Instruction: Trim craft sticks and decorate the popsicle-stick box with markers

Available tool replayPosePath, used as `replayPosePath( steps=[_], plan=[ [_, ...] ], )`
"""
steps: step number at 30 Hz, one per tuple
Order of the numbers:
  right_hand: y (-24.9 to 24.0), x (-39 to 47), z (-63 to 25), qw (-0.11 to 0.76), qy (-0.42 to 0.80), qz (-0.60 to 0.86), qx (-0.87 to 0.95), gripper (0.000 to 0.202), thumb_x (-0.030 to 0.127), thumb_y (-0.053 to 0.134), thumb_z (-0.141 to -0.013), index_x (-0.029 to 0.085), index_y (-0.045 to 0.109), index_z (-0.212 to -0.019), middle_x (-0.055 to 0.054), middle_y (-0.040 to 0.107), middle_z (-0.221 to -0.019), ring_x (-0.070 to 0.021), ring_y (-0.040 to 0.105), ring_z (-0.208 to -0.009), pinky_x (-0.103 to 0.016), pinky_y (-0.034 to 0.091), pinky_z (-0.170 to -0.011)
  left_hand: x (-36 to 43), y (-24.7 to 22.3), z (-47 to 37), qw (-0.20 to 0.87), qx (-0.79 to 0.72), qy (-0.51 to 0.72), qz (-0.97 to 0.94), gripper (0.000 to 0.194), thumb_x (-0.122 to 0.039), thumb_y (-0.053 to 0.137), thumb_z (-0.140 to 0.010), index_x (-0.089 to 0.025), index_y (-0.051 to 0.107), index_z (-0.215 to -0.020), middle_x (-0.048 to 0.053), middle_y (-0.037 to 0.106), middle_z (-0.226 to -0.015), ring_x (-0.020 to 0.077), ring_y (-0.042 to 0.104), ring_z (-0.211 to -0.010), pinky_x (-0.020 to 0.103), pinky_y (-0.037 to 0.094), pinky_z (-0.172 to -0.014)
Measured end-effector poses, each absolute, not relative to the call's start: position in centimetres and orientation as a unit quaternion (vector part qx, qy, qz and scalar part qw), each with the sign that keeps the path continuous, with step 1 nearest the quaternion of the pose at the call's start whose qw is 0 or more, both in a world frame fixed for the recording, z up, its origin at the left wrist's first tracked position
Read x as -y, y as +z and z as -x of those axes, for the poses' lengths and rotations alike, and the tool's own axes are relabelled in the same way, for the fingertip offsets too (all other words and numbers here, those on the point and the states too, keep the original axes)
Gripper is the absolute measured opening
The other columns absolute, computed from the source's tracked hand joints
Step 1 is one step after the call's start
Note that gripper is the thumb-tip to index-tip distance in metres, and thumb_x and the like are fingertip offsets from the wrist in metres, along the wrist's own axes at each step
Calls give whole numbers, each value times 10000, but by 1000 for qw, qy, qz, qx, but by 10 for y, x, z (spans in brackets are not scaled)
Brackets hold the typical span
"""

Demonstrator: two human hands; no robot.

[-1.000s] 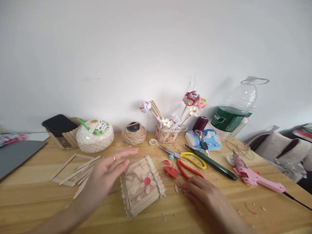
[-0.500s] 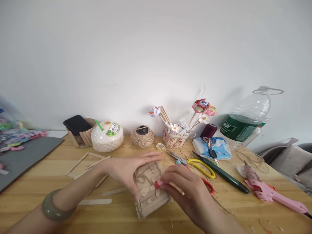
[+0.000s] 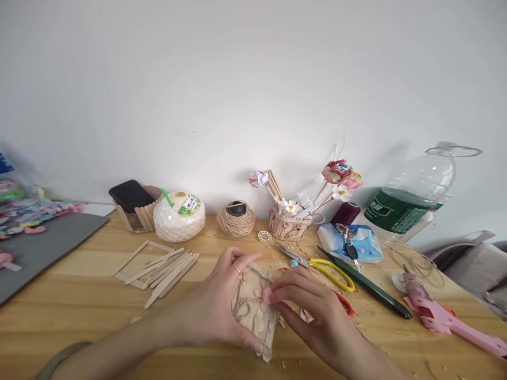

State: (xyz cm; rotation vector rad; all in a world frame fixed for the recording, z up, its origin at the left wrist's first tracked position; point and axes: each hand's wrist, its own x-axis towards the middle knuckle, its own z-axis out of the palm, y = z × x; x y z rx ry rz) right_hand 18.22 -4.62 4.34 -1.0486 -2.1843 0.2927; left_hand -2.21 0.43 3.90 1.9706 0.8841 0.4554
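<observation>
My left hand (image 3: 224, 303) wraps round the edge of a small wooden-stick piece (image 3: 246, 290), thumb along its lower edge and fingers at its top. Twine trims the piece's edges and curls across its face, where small pale petal-shaped bits (image 3: 258, 323) sit. A small pink piece (image 3: 266, 295), too small to name, is pinched between the thumb and fingers of my right hand (image 3: 312, 301). It is held at the right side of the face; whether it touches is unclear. The back of the wooden piece is hidden.
Craft sticks (image 3: 170, 274) lie to the left. Behind stand a phone (image 3: 132, 196), a white coconut (image 3: 178, 219), a twine ball (image 3: 236, 219) and a flower basket (image 3: 291, 227). Yellow-handled scissors (image 3: 332, 274), a green cutter (image 3: 372, 290) and a pink glue gun (image 3: 439, 314) lie right.
The wooden piece has turned in my left hand, its face now more toward me. My left forearm has dropped lower, uncovering craft sticks. The view has shifted slightly left.
</observation>
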Motion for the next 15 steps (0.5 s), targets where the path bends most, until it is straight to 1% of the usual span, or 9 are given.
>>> replayPosePath(
  steps=[3,5,8,10,13,15],
  plan=[
    [43,48,-182,346,106,390,847,148,82,567,-834,191,612,-924,-39,661,-883,-168,579,-859,-321,484,-786,3,42,22,464,-372,196,-780,1060,-393,808,-471,-273,254,-1366,94,267,-1289,307,400,-1182,484,355,-1004],
    [45,50,-181,347,105,378,852,167,64,566,-824,188,608,-927,-40,663,-886,-166,577,-846,-311,492,-770,5,44,23,484,-370,214,-764,990,-413,779,-527,-281,253,-1356,86,295,-1261,290,418,-1158,470,365,-994],
    [45,55,-177,354,91,356,860,199,47,557,-816,189,595,-950,-41,660,-899,-168,571,-860,-311,494,-781,9,47,22,490,-390,240,-742,769,-371,706,-624,-274,342,-1295,67,374,-1168,265,452,-1099,452,378,-969],
    [44,58,-175,361,75,348,862,211,38,541,-813,186,593,-954,-51,646,-917,-169,567,-871,-304,496,-779,11,51,19,462,-427,248,-737,650,-319,686,-629,-248,431,-1222,58,411,-1101,261,456,-1068,449,370,-962],
    [41,61,-172,369,68,355,856,230,17,529,-797,185,607,-934,-64,606,-939,-166,565,-864,-283,498,-745,14,55,16,417,-458,242,-747,455,-298,671,-629,-221,551,-1061,44,440,-1010,258,453,-1040,431,366,-943],
    [40,62,-170,372,91,373,845,213,23,539,-798,196,618,-894,-56,580,-938,-160,564,-867,-270,495,-734,15,56,15,397,-457,236,-760,298,-317,644,-659,-213,587,-932,36,449,-951,254,459,-1002,418,375,-907]
  ],
)
